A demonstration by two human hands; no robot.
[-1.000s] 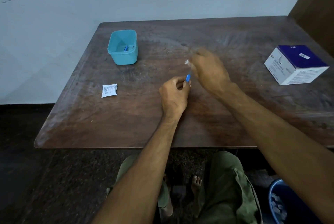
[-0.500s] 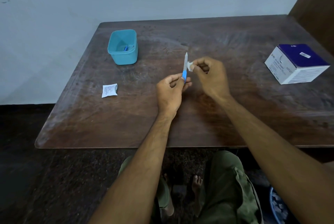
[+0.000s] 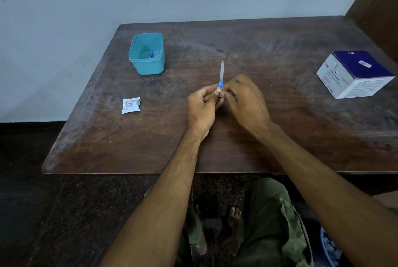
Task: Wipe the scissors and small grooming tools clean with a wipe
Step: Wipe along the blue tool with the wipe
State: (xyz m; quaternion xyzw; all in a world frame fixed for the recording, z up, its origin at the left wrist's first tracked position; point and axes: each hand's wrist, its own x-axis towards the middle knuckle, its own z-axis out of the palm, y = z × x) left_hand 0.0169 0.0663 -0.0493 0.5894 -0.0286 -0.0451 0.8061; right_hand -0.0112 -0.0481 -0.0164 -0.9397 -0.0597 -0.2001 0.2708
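A slim metal nail file [image 3: 221,71] with a blue handle points up and away over the middle of the brown table [image 3: 280,137]. My left hand [image 3: 202,105] pinches its blue handle from the left. My right hand [image 3: 245,98] meets it at the handle base, fingers curled round a small white wipe [image 3: 218,89] of which only a sliver shows. A teal tub [image 3: 147,54] at the back left holds blue-handled tools, partly hidden by its walls.
A torn white wipe sachet [image 3: 131,105] lies left of my hands. A white and dark-blue box of swabs [image 3: 354,74] stands at the right edge. A blue bin [image 3: 329,247] sits on the floor at the lower right. A wooden panel [image 3: 379,4] rises behind.
My right hand has slid the wipe down from the upper blade to the blue handle, close against my left hand. The file stays upright in my left fingers.
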